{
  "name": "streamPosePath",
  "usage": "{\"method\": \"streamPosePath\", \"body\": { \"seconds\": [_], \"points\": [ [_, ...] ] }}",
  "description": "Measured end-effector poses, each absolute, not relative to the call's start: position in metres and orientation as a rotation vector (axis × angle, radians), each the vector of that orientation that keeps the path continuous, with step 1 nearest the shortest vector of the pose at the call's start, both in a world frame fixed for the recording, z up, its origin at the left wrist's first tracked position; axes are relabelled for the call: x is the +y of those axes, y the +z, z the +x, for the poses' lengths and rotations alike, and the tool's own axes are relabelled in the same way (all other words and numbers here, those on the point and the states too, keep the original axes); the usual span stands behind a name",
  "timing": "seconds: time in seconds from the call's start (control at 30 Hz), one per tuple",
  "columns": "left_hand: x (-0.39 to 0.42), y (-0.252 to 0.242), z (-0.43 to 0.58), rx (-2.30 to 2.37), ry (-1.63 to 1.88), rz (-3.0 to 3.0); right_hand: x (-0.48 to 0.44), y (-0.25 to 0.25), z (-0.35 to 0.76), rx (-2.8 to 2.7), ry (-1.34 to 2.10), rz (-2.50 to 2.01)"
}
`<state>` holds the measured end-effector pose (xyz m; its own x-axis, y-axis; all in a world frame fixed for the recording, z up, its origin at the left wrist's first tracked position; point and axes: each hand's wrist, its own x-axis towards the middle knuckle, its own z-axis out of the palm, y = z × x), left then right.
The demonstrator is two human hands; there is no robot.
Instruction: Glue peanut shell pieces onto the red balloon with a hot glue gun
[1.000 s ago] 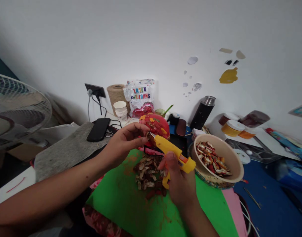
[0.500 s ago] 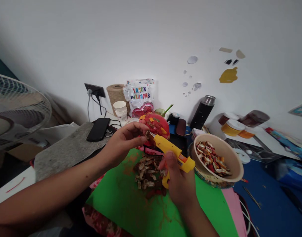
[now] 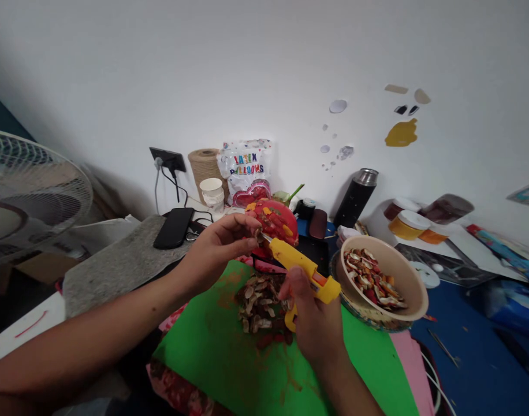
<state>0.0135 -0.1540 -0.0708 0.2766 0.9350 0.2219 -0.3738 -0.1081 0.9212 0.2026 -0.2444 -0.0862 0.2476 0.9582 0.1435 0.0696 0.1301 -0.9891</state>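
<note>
My left hand pinches a small brown shell piece between thumb and fingertips. Wrapped round the handle of a yellow hot glue gun is my right hand, and the gun's metal nozzle points at the shell, touching it or very close. Just behind them sits a red balloon with red, orange and yellow pieces stuck over its surface. Below the gun, a pile of brown peanut shells lies on a green sheet.
On the right, a beige bowl of coloured shells rests on a woven basket. A black flask, paper cups, a twine spool and a balloon bag stand along the wall. A phone and fan are left.
Almost nothing differs. The view has shifted slightly; both hands hold the shell piece and glue gun in nearly the same position.
</note>
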Motion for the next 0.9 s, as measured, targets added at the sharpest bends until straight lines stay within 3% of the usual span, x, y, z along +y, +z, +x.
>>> {"method": "streamPosePath", "body": {
  "seconds": [0.9],
  "points": [
    [-0.1515, -0.0724, 0.0115, 0.641, 1.306, 1.211, -0.2426, -0.0877, 0.2044, -1.138, 0.871, -1.251]
  ]
}}
